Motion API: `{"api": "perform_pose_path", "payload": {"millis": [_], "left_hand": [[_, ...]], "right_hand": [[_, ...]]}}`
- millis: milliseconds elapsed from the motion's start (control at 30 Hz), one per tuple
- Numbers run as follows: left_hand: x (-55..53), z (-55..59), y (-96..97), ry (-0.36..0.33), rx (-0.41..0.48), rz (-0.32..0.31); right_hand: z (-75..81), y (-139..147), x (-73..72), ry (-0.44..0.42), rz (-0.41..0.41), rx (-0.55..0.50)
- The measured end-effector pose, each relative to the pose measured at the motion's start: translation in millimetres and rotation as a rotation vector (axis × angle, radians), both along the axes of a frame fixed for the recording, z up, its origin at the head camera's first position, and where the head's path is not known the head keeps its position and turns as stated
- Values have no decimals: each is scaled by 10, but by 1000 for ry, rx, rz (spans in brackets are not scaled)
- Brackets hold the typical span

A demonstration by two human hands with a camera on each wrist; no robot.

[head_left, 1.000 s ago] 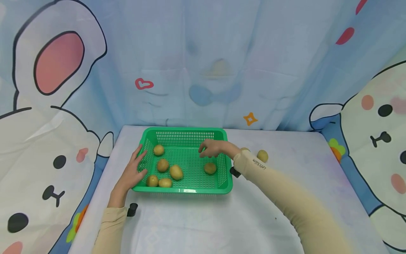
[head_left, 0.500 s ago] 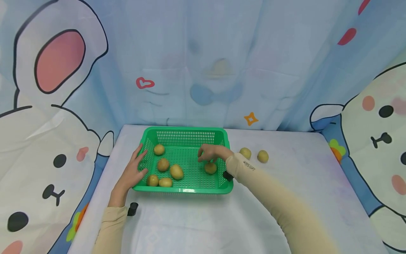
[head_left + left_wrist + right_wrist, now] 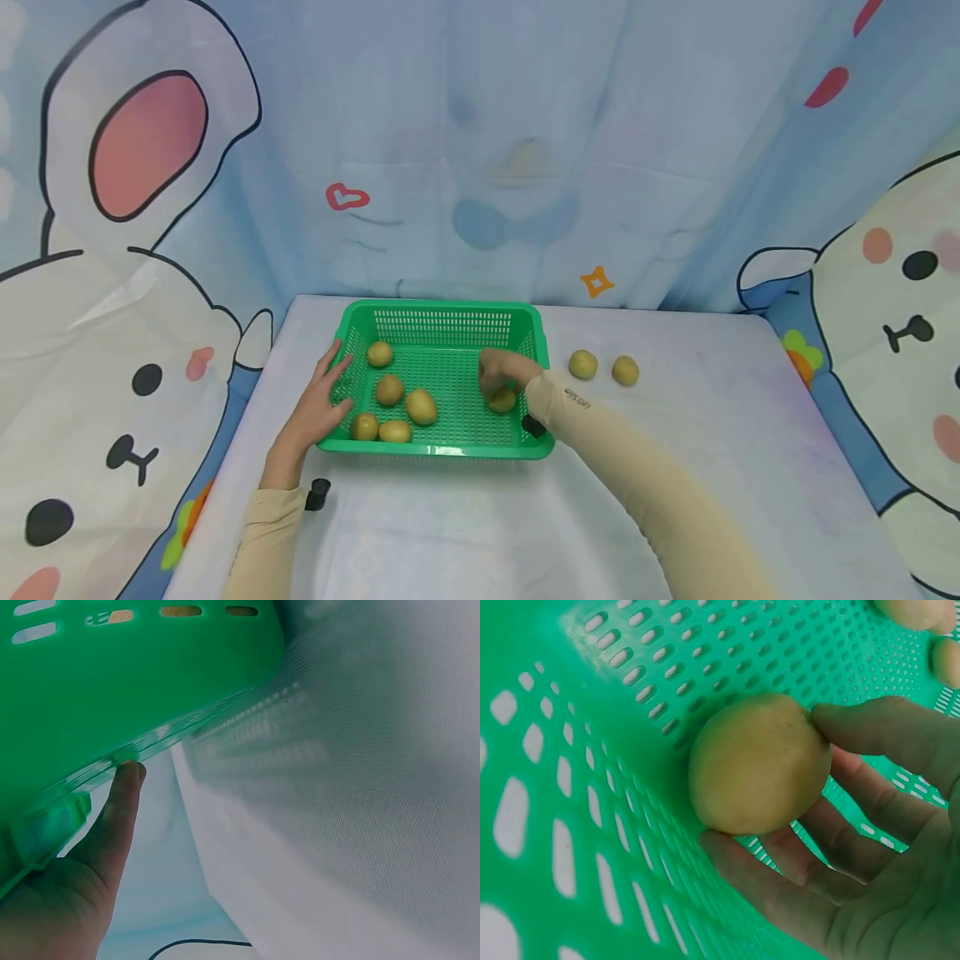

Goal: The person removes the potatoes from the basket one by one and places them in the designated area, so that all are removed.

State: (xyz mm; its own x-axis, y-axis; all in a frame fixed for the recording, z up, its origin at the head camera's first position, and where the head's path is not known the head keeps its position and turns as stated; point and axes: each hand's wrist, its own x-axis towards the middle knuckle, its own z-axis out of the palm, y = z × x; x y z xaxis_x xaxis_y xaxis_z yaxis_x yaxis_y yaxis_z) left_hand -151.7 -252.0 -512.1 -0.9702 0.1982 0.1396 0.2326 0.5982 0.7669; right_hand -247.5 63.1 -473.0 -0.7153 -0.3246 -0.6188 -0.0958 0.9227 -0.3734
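A green plastic basket (image 3: 435, 451) stands on the white-covered table. My left hand (image 3: 306, 412) rests at its left rim with fingers spread; the left wrist view shows a straight finger (image 3: 124, 806) against the basket's side. My right hand (image 3: 504, 370) reaches down inside the right part of the basket. It holds a potato (image 3: 761, 765) between thumb and curled fingers, close to the basket wall. Several other potatoes lie in the left half, among them a larger one (image 3: 422, 407) and one near the back (image 3: 379, 354).
Two potatoes, a nearer one (image 3: 582, 364) and a farther one (image 3: 626, 371), lie on the table (image 3: 675, 433) right of the basket. A blue curtain (image 3: 495, 150) with cartoon prints hangs behind the table's back edge.
My right hand has moved down to the potato at the basket's right and taken hold of it. The two potatoes on the table show fully now. The left hand stays at the rim.
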Motion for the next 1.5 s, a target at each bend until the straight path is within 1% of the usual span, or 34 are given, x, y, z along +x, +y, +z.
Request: {"api": "perform_pose_path", "payload": {"millis": [233, 367, 500, 600, 767, 933, 1033, 1167, 1300, 1367, 1500], "left_hand": [[-8, -7, -7, 13, -10, -4], [-8, -8, -9, 13, -13, -6], [-6, -11, -10, 12, -12, -8], [-3, -10, -2, 9, -12, -10], [7, -7, 2, 24, -21, -14], [14, -5, -3, 53, -34, -16], [17, 2, -3, 53, -32, -17], [22, 16, 8, 49, -34, -20], [28, 23, 18, 42, -38, -22], [33, 25, 20, 41, -39, -21], [45, 30, 18, 45, -38, -21]], "right_hand": [[-20, -1, -19, -42, -29, 0], [-38, 15, -24, -49, -43, -10], [-35, 34, -25, -57, -56, -42], [10, 55, -21, -59, -59, -81], [172, 82, -31, -53, -46, -138], [376, 138, -67, -47, 0, -150], [502, 206, -79, -58, 5, -185], [663, 342, -86, -65, -14, -265], [802, 522, -103, -50, -19, -324], [857, 629, -111, -40, -21, -353], [936, 877, -132, -20, -53, -413]]}}
